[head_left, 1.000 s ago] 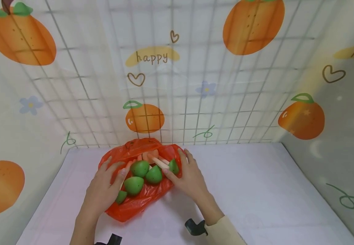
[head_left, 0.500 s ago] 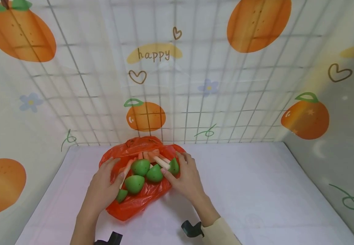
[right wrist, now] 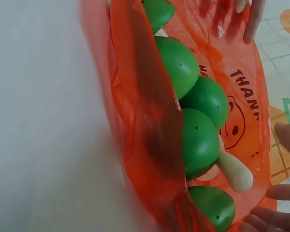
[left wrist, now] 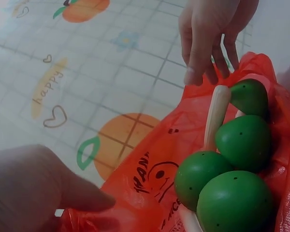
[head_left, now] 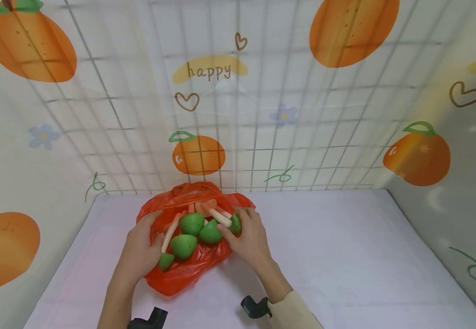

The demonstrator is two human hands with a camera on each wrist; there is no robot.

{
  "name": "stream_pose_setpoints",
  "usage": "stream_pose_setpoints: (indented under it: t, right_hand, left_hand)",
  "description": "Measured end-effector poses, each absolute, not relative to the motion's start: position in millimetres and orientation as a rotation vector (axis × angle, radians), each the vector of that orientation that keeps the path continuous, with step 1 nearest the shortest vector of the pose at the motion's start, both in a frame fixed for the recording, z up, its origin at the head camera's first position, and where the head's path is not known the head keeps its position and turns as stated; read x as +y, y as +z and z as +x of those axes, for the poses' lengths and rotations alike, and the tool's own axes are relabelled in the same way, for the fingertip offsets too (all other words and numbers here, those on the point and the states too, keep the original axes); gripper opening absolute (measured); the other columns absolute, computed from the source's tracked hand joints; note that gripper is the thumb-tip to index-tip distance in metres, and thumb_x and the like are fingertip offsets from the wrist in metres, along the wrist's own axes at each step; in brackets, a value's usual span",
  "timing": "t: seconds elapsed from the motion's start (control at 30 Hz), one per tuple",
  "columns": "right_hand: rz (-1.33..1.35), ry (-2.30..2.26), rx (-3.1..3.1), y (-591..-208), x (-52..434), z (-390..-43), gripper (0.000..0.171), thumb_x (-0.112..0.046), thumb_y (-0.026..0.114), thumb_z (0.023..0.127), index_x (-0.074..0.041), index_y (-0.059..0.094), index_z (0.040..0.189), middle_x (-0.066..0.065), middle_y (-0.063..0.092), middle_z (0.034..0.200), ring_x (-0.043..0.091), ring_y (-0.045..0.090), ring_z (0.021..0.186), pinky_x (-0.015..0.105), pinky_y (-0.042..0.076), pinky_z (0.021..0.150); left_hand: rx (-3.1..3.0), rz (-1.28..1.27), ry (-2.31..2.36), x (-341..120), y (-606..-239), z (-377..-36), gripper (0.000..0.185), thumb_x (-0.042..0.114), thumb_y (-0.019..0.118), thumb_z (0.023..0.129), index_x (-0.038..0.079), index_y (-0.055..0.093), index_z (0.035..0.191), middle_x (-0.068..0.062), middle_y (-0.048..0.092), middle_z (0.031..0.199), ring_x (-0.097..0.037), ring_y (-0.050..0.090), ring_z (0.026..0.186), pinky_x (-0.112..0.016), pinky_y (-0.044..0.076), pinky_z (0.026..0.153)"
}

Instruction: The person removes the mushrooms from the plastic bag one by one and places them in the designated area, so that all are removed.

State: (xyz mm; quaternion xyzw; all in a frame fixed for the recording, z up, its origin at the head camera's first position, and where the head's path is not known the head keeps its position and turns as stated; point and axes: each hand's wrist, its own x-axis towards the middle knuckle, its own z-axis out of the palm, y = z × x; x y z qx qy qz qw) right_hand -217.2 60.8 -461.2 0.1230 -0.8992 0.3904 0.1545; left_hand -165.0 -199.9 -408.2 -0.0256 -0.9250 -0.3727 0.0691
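Note:
In the head view, a crumpled red plastic bag [head_left: 180, 278] lies with its mouth spread. Several smooth green rounded pieces with small dark dots, such as the one in front [head_left: 183, 247], sit in it. Among them lie pale wooden sticks [head_left: 222, 218] with pinkish-orange ends. My left hand [head_left: 141, 249] rests at the bag's left side, its thumb beside the green pieces. At the right side my right hand [head_left: 251, 240] has its fingers over the rim and its thumb close to a green piece. In the right wrist view, some left fingers show reddish through the bag's film.
A white tabletop [head_left: 336, 256] extends right of the bag. Behind it stands a wall sheet [head_left: 324, 137] printed with oranges, hearts and grid lines. Each wrist wears a dark camera mount [head_left: 256, 307]. Dark print with a smiling face [left wrist: 160, 173] marks the bag.
My right hand's fingers have drawn slightly lower at the bag's right rim. Left fingers look a little less spread. The bag and its contents stay in place; the head view has shifted slightly.

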Motion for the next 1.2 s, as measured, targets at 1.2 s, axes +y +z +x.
stream_pose_setpoints:
  t: [1.2]
  right_hand:
    - [0.168,1.280,-2.527,-466.7,41.5,-233.6,0.027,-0.006,0.086,0.086,0.000,0.079,0.112,0.011,0.077,0.100,0.025,0.074,0.089,0.038,0.064,0.076]
  left_hand:
    - [-2.772,0.062,-1.247,-208.0,-407.2,-168.8,0.063,-0.008,0.060,0.098,0.010,0.046,0.158,-0.019,0.050,0.156,-0.043,0.043,0.146,-0.062,0.043,0.111]
